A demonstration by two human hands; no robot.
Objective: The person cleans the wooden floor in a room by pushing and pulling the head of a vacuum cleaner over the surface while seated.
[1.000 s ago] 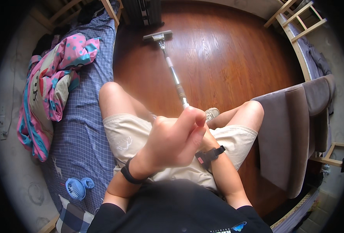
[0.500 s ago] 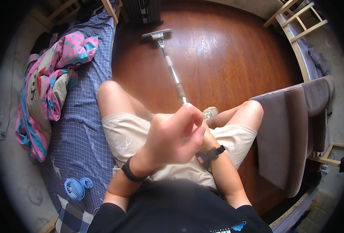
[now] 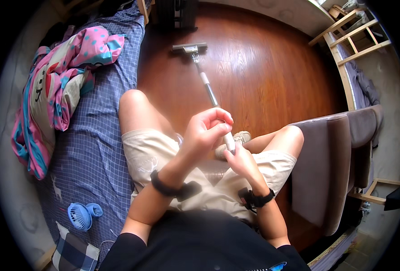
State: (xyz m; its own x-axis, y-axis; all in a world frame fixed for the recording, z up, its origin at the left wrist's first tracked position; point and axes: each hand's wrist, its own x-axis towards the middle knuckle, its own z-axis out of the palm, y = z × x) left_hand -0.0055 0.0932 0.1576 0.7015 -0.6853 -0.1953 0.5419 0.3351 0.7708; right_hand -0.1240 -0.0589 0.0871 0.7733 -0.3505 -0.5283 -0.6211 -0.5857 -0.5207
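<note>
the person sits on the edge of a bed [image 3: 96,149] covered in a blue-grey checked sheet, knees apart over a dark wooden floor [image 3: 263,77]. both hands meet at the near end of a long pole [image 3: 207,88], a slim metal handle with a white grip section, which runs away from the lap across the floor to a flat grey cleaning head [image 3: 189,47] lying on the boards near the foot of the bed. the left hand [image 3: 204,133] is raised above the lap with its fingers [image 3: 220,118] curled in around the upper part of the white grip, thumb and forefinger pinched close on it. the right hand [image 3: 241,161] sits just below and beside it, fingers wrapped on the lower end of the same grip; how tightly it holds cannot be told, as the left hand covers part of it. a dark band [image 3: 166,187] circles the left wrist and a dark watch [image 3: 256,198] the right. a pink and teal patterned blanket [image 3: 64,86] is bunched on the bed to the left, a small blue handheld fan [image 3: 82,214] lies nearer the person, and a grey-brown upholstered chair [image 3: 330,167] stands to the right.
</note>
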